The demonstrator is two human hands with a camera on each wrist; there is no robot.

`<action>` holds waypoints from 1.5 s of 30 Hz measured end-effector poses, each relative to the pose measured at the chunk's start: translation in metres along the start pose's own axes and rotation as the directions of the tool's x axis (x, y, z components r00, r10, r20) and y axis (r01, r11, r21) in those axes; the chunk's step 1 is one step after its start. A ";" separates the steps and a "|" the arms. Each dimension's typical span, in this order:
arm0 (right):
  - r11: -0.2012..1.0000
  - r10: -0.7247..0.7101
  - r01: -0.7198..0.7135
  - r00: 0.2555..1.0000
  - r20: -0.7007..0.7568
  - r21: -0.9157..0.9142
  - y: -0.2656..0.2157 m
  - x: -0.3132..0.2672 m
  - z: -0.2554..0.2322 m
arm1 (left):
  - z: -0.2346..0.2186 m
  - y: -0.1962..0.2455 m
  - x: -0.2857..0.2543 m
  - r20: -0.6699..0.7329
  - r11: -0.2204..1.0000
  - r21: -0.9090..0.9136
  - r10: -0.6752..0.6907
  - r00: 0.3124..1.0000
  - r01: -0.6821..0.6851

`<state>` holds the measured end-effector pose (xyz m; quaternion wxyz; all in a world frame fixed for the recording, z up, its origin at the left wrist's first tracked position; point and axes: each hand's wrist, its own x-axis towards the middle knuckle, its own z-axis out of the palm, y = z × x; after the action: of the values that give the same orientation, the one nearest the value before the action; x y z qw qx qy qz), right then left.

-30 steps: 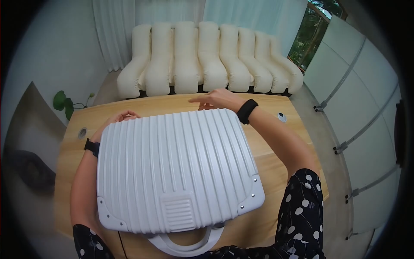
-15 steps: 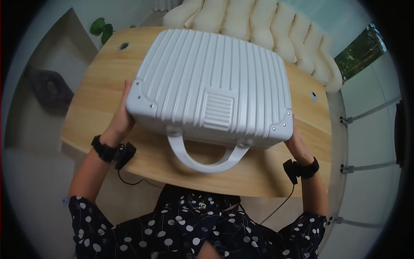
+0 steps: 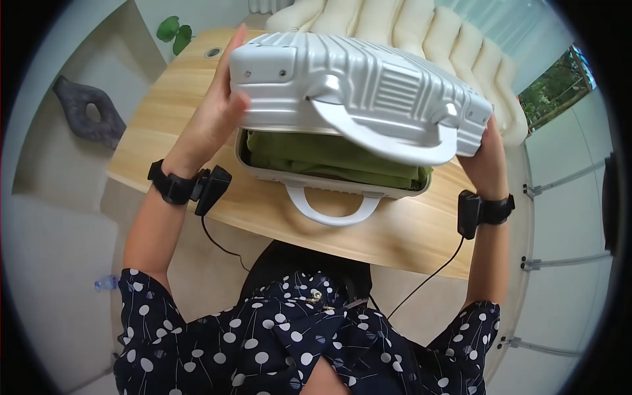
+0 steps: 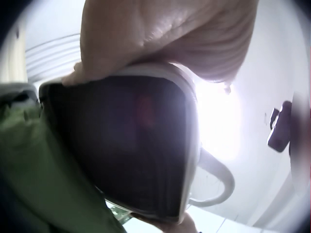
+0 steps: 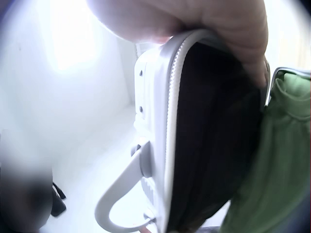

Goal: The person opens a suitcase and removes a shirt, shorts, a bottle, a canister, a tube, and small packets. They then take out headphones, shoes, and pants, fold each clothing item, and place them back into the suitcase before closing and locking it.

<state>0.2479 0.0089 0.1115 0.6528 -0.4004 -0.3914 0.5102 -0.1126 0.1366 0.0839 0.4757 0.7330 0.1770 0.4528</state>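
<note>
A silver-white ribbed case stands partly open on the wooden table, its lid [image 3: 368, 85] raised above the lower half [image 3: 263, 172]. Folded green cloth [image 3: 329, 158] lies inside. My left hand [image 3: 214, 118] holds the lid's left corner, thumb at its front and fingers along the side. At the right corner my right hand [image 3: 486, 161] grips the lid, its fingers partly hidden behind it. Both wrist views show the lid's dark lining [image 4: 126, 141] with the green cloth [image 5: 277, 165] beside it. One white handle [image 3: 388, 148] hangs from the lid, another [image 3: 332, 214] from the lower half.
The wooden table [image 3: 164, 131] extends around the case. Behind it stands a cream padded sofa [image 3: 375, 23]. A dark ring-shaped sculpture [image 3: 91, 113] is at the left, white panels [image 3: 566, 197] at the right. Thin cables [image 3: 428, 280] hang from the wrist devices.
Both hands have moved from the case's far edge to its front corners, then upward with the lid. The case has opened, showing the green cloth. The head view has tilted down.
</note>
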 end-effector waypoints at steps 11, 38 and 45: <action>0.876 0.075 -0.200 0.955 0.286 0.439 -0.004 0.022 -0.038 | 0.005 0.018 0.030 0.060 0.551 0.734 0.528 0.847 -0.396; 0.185 0.179 0.366 0.900 0.398 -0.912 0.040 0.008 0.017 | -0.143 0.068 0.113 -0.375 0.663 0.687 -0.030 0.927 0.299; 0.157 0.184 0.459 0.856 0.483 -0.874 0.047 0.036 0.010 | -0.211 0.010 -0.001 -0.516 0.722 0.189 -0.504 0.693 0.665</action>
<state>0.2289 0.0525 0.0758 0.1626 -0.5413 -0.8106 0.1531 -0.2901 0.2445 0.1211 0.4020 0.5913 0.5851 0.3827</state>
